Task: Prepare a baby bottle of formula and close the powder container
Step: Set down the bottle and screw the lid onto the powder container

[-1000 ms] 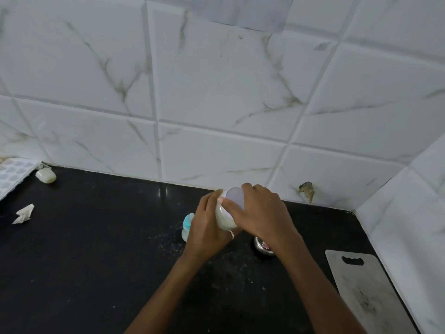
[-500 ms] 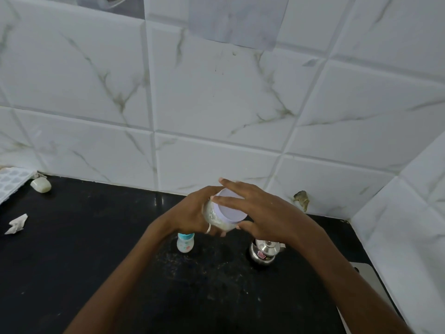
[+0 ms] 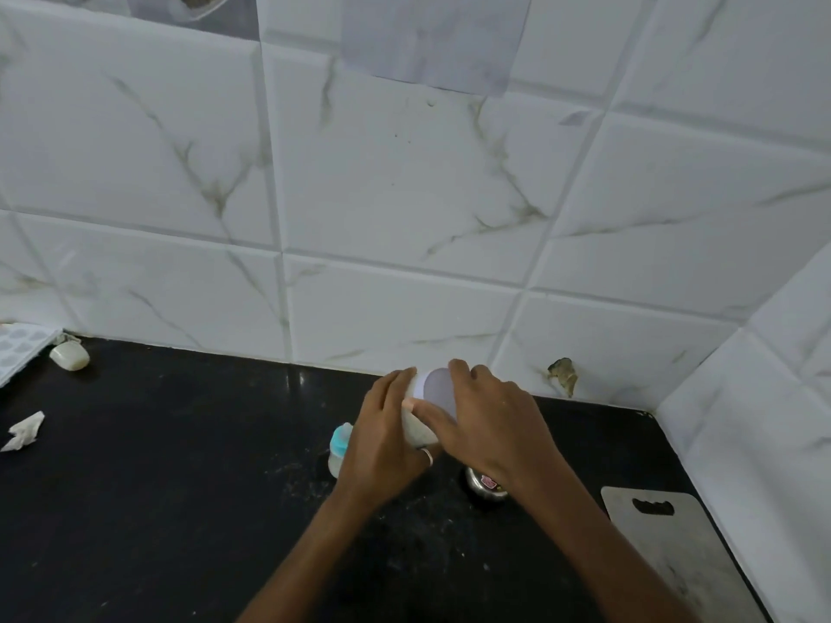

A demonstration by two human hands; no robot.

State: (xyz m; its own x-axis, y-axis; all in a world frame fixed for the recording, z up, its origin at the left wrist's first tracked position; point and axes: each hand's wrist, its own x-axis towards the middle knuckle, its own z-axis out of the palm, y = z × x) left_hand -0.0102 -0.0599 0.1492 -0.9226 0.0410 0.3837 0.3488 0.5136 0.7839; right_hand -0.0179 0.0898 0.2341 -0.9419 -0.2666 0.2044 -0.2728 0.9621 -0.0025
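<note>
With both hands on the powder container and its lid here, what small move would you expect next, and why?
Probably a final twist or press of the white lid by the right hand, then letting go. The left hand grips the powder container and the lid already covers its mouth, while the baby bottle stands capped beside it.

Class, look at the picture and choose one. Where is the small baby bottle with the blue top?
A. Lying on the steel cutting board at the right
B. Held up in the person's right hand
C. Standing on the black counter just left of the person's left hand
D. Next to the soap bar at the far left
C: the baby bottle stands on the black counter beside the left hand, while both hands hold the powder container.
</note>
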